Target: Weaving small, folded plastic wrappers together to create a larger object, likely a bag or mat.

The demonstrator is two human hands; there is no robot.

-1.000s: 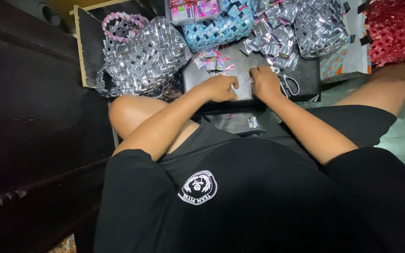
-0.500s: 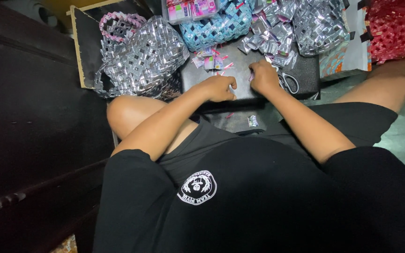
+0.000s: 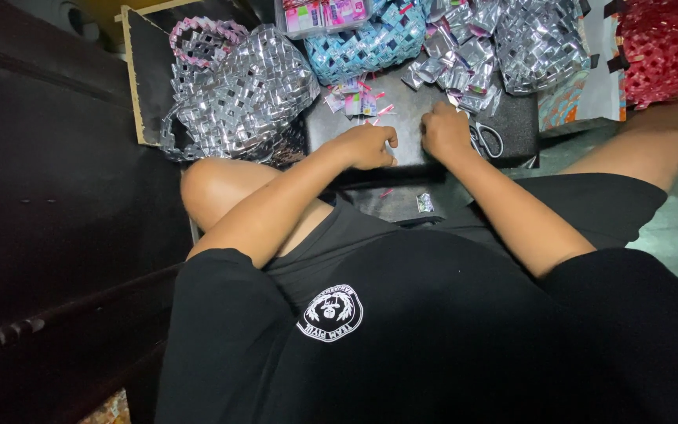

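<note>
Both hands at center frame on the dark board (image 3: 504, 126). Left hand (image 3: 368, 146) curled into a loose fist, knuckles up; right hand (image 3: 445, 132) curled too, fingertips pressed down. Can't tell what either one pinches, fingers hide it. Likely a small foil strip being folded between them. Silver strip pile (image 3: 457, 67) just above the right hand, scissors (image 3: 486, 140) touching its right side, silver woven bag (image 3: 237, 98) upper left. For a clean fold: keep the piece flat on the board, press creases hard, align edges first.
</note>
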